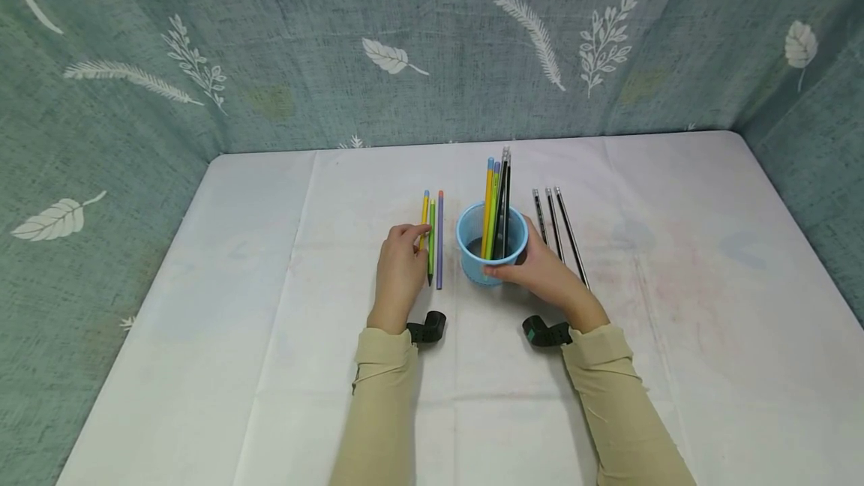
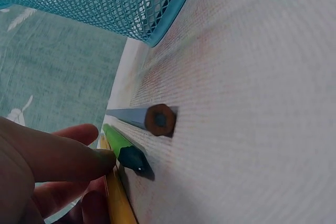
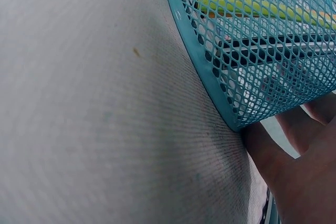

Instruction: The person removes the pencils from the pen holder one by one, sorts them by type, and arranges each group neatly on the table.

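A light-blue mesh pencil cup [image 1: 478, 270] stands on the table, bearing a yellow pencil [image 1: 488, 201], a green one and black pencils. My right hand [image 1: 550, 276] grips its right side, thumb across the front; in the right wrist view fingers [image 3: 294, 129] lie along the mesh. Left of the cup lie a yellow pencil [image 1: 424, 208], a green pencil [image 1: 431, 265] with a dark tip, and a purple pencil [image 1: 440, 238]. My left hand [image 1: 401, 268] reaches over the yellow one and pinches the green pencil with thumb and index finger. The purple pencil's blunt end faces the left wrist camera.
Three dark pencils [image 1: 570, 235] with silvery ends lie right of the cup, partly behind the right hand. A white cloth covers the table [image 1: 270, 366]. A leaf-patterned green curtain [image 1: 432, 43] hangs behind it. Each wrist wears a black camera [image 1: 432, 327].
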Demonstrator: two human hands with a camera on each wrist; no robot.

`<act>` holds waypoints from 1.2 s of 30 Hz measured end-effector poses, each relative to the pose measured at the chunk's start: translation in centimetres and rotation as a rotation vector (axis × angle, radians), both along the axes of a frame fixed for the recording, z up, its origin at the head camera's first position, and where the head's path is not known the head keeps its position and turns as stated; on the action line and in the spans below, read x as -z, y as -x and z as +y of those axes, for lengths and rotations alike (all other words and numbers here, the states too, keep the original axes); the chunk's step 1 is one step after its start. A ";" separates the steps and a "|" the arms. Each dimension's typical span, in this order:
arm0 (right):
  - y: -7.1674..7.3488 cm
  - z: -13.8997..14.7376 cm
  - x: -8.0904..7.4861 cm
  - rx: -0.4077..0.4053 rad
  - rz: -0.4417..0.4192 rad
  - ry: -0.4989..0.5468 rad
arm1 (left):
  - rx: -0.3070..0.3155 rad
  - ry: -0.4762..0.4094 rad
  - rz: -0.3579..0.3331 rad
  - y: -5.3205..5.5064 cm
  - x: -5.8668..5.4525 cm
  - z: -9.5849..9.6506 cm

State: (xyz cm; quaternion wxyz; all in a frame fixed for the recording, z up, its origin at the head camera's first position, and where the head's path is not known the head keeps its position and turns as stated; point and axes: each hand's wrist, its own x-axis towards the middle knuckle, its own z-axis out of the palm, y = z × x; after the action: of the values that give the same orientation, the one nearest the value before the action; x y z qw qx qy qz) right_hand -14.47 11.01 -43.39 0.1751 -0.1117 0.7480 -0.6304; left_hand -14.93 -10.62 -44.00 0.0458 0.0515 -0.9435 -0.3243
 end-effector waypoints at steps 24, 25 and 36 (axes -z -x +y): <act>0.0 0.1 -0.1 -0.007 0.003 0.008 | -0.050 -0.047 -0.042 -0.1 -0.7 0.0; 0.0 0.1 0.0 -0.007 0.003 0.006 | -0.049 -0.048 -0.041 -0.2 -0.7 0.0; 0.0 0.1 0.0 -0.011 0.005 0.000 | -0.043 -0.107 0.023 -0.4 -1.7 0.2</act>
State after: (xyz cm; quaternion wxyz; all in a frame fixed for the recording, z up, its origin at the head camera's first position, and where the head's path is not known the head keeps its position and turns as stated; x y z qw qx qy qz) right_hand -14.47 11.11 -43.40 0.1766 -0.1173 0.7478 -0.6291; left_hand -14.53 -10.43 -42.35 0.0608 0.0703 -0.9229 -0.3737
